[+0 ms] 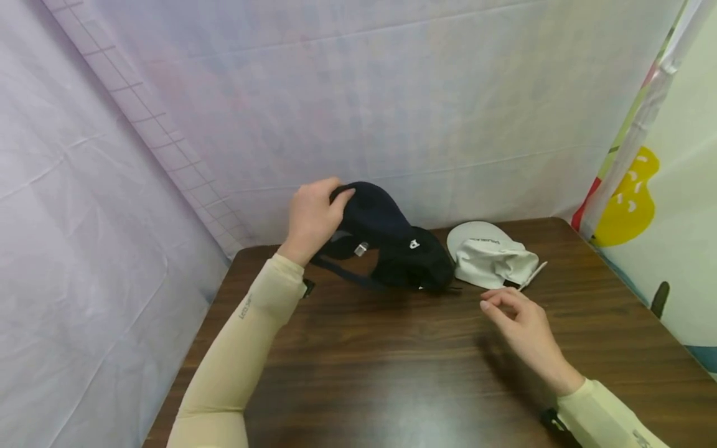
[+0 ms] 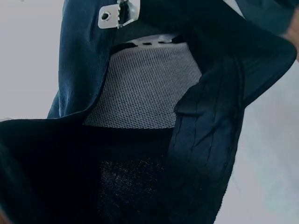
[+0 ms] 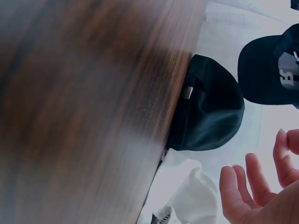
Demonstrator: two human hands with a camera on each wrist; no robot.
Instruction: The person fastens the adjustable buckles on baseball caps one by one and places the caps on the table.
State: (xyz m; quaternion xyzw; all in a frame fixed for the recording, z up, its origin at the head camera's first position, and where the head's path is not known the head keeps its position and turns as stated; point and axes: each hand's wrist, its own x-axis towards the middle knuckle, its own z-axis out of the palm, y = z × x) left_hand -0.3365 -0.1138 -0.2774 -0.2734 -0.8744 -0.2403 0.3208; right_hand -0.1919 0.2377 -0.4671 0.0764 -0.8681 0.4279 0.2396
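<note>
My left hand (image 1: 316, 214) pinches the edge of a navy baseball cap (image 1: 372, 211), which is held up tilted above the back of the table. A metal buckle (image 2: 112, 16) shows close up in the left wrist view, beside the opening and mesh inside. White lettering on the navy cap's front appears in the right wrist view. Below and to its right, a black cap (image 1: 420, 264) rests on the table; the navy cap overlaps part of it in the head view. My right hand (image 1: 523, 330) hovers with loosely bent fingers, holding nothing, just in front of a white cap (image 1: 495, 258).
The brown wood-grain table (image 1: 381, 367) has its back edge against a pale hanging cloth (image 1: 392, 112). Another white cloth (image 1: 84, 261) hangs along the left side. On the right hangs a cloth with a yellow print (image 1: 627, 205).
</note>
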